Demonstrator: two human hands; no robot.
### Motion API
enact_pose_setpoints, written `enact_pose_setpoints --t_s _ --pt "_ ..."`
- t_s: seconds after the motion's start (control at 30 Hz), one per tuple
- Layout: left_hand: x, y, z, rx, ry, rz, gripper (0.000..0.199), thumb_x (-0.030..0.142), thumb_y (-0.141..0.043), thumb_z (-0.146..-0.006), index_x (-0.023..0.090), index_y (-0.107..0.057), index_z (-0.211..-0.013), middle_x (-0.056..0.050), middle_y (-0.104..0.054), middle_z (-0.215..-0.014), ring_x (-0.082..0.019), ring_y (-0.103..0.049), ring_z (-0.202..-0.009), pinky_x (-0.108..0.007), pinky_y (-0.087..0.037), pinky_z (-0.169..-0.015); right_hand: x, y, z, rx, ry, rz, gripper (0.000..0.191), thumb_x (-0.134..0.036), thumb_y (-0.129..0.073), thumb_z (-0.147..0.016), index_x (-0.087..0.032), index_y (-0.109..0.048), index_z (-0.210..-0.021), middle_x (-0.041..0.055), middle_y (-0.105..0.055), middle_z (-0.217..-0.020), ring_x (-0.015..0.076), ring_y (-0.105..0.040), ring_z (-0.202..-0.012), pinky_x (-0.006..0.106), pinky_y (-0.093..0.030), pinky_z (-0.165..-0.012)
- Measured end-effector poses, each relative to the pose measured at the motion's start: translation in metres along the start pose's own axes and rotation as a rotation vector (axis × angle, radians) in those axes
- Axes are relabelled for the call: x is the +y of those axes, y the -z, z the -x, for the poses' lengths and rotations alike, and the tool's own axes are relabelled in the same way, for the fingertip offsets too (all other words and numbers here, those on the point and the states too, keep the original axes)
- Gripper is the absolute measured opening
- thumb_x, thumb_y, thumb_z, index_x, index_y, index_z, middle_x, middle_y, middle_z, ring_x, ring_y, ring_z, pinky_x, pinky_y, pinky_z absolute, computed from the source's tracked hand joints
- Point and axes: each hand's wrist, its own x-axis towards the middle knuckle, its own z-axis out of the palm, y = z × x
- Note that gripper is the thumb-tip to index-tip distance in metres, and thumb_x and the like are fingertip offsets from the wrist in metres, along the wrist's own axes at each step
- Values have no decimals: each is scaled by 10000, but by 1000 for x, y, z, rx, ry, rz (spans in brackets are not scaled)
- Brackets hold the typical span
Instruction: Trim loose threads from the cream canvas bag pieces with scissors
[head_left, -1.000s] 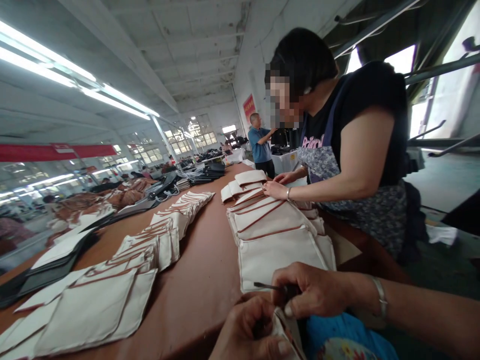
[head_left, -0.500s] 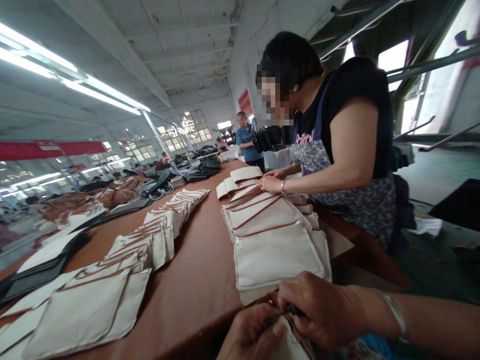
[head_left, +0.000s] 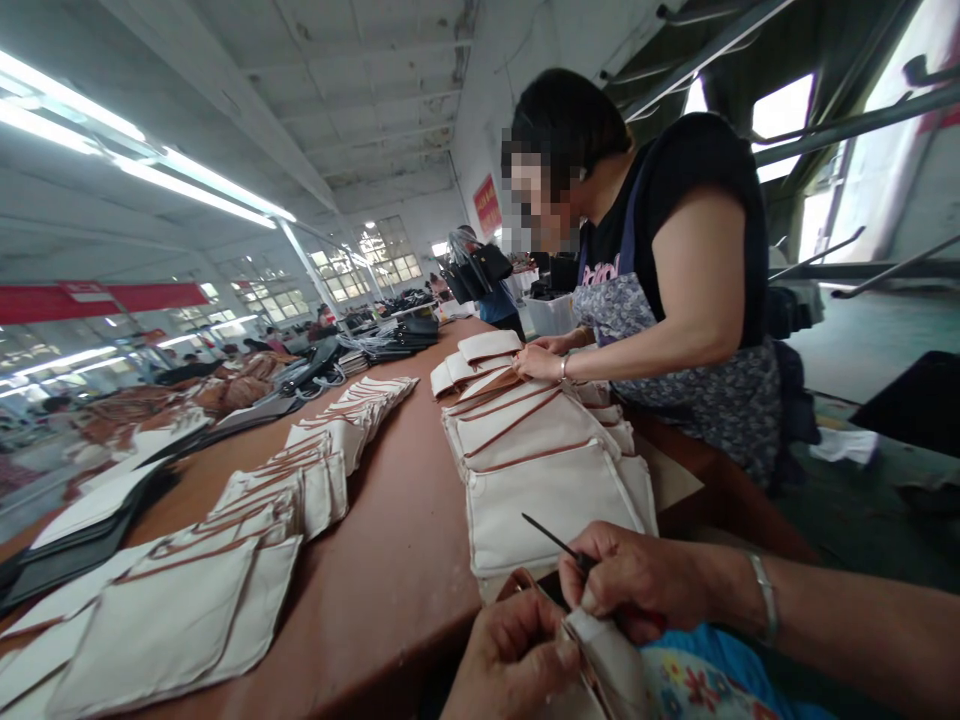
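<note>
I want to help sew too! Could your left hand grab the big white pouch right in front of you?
Probably not right away. The left hand is busy pinching a small pouch, while the right hand holds a thin tool. The stacked pouch lies close ahead, uncovered.

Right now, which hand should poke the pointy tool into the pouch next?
Probably the right hand. It already grips the thin dark tool, whose tip points up just above the pouch. The left hand is busy pinching the pouch edge, so it seems best left steadying it.
</note>
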Motion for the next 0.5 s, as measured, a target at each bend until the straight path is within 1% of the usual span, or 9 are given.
enact_pose_setpoints --t_s 0.13,0.2,0.27,0.33,0.37,0.43,0.5 --pt "-2 2 -1 37 86 -6 294 377 -789 -632 113 -677 -696 -33 -611 -654 -111 -451 -578 -252 -313 -601 4 1 0 36 -13 -36 170 -200 -566 -586 -163 -601 -748 -82 -459 -441 57 -331 -273 128 -267 -250" --pt "-2 1 -1 53 70 -40 272 369 -762 -646 117 -664 -674 -22 -586 -651 -109 -430 -574 -254 -306 -587 5 1 0 47 -6 -57 185 -202 -559 -583 -163 -602 -759 -83 -462 -459 53 -322 -278 132 -273 -258" --pt "-1 -1 -1 81 46 -129 258 375 -723 -672 125 -662 -665 -18 -563 -672 -120 -429 -597 -260 -301 -583 5 -1 1 72 7 -54 176 -245 -558 -627 -163 -596 -778 -77 -470 -481 53 -317 -287 140 -253 -263" --pt "2 -4 -1 109 9 -258 213 345 -667 -707 135 -670 -669 -27 -560 -720 -148 -464 -663 -272 -327 -609 3 -4 2 104 35 26 187 -300 -606 -680 -164 -585 -806 -78 -478 -508 53 -326 -322 145 -247 -291" --pt "4 -5 -1 122 -18 -317 172 304 -636 -720 142 -666 -669 -34 -569 -752 -168 -490 -716 -280 -354 -646 2 -6 3 122 62 99 215 -304 -664 -669 -162 -581 -807 -78 -489 -529 52 -349 -365 141 -264 -324" --pt "8 -8 1 139 -74 -410 111 222 -583 -727 155 -643 -661 -45 -584 -813 -203 -519 -832 -295 -389 -744 -1 -9 3 145 114 261 298 -241 -778 -579 -150 -581 -783 -77 -516 -574 54 -395 -481 135 -307 -414" --pt "12 -10 3 142 -94 -481 97 193 -561 -734 162 -613 -658 -52 -588 -841 -219 -525 -869 -300 -396 -777 -3 -11 3 163 135 387 304 -167 -801 -526 -133 -591 -744 -70 -538 -606 65 -419 -572 138 -321 -481"
